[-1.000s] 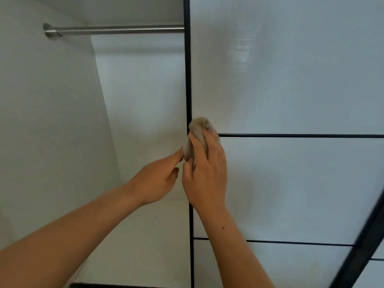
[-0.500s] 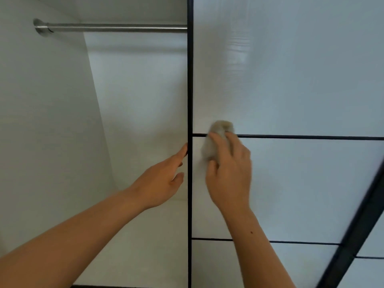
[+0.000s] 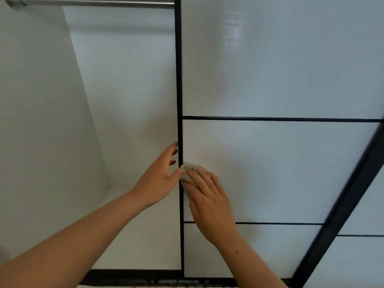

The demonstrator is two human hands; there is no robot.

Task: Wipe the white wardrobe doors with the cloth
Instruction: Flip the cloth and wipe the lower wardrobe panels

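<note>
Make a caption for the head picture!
Right hand presses cloth on the door; left hand touches its edge.

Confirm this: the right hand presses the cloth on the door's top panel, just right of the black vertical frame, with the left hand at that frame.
Wrong panel. The head view shows the right hand pressing the cloth on the middle panel, between the two horizontal black bars. The rest holds: just right of the black vertical frame, with the left hand at that frame.
</note>
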